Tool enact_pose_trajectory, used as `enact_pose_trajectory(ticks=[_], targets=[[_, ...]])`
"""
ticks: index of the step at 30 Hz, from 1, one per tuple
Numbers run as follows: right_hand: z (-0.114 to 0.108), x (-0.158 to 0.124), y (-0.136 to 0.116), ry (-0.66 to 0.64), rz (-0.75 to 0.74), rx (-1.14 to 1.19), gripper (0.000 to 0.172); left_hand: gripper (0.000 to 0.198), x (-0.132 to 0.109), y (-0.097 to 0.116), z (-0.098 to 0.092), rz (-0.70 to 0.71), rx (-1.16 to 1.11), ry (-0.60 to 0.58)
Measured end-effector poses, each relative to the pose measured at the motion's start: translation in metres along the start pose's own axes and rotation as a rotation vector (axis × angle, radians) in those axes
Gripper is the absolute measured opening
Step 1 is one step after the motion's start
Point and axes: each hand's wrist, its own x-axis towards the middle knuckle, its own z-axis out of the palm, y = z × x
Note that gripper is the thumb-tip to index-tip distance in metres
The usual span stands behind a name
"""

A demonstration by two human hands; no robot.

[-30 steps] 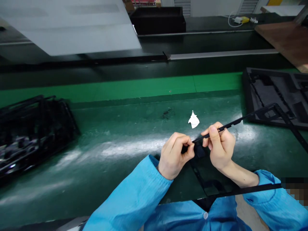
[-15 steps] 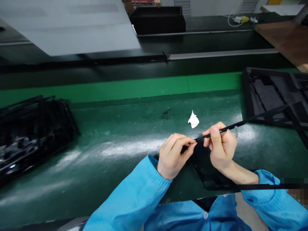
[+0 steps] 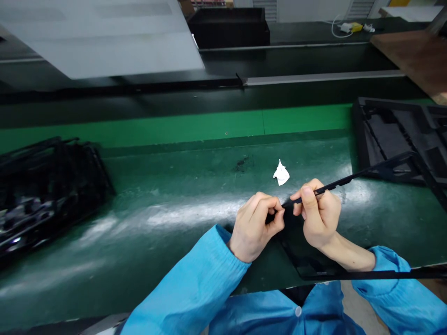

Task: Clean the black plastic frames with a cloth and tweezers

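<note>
A thin black frame [image 3: 349,179] spans the right part of the view, its lower bar lying across my right forearm or sleeve. My right hand [image 3: 319,214] is closed round its upper bar, thumb on top. At the left corner of that bar, my left hand [image 3: 258,225] pinches with thumb and forefinger; whether anything small is between the fingertips is hidden. A crumpled white scrap [image 3: 281,173] lies on the green table just beyond my hands.
A pile of black frames [image 3: 52,190] sits at the left. On the right is a black compartmented tray [image 3: 394,135]. Farther back are a white panel [image 3: 104,37], a black box [image 3: 228,28], a brown board [image 3: 415,60] and a white cable [image 3: 335,30].
My right hand has shifted slightly left along with the frame's upper bar. The fingers of my left hand have curled a little more, and the lower bar sits slightly lower.
</note>
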Motion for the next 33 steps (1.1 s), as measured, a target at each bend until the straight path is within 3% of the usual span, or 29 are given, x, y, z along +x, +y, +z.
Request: enact_pose_trajectory(ticks=[13, 27, 33], targets=[[0.0, 0.005, 0.003, 0.09, 0.204, 0.138, 0.043, 0.009, 0.002, -0.004, -0.011, -0.011, -0.036, 0.106], [0.001, 0.001, -0.003, 0.063, -0.03, -0.044, 0.034, 0.011, 0.001, -0.001, -0.006, 0.127, 0.013, 0.028], [0.001, -0.001, -0.001, 0.029, -0.055, -0.054, 0.032, 0.012, 0.006, 0.0, -0.004, 0.127, 0.054, -0.007]])
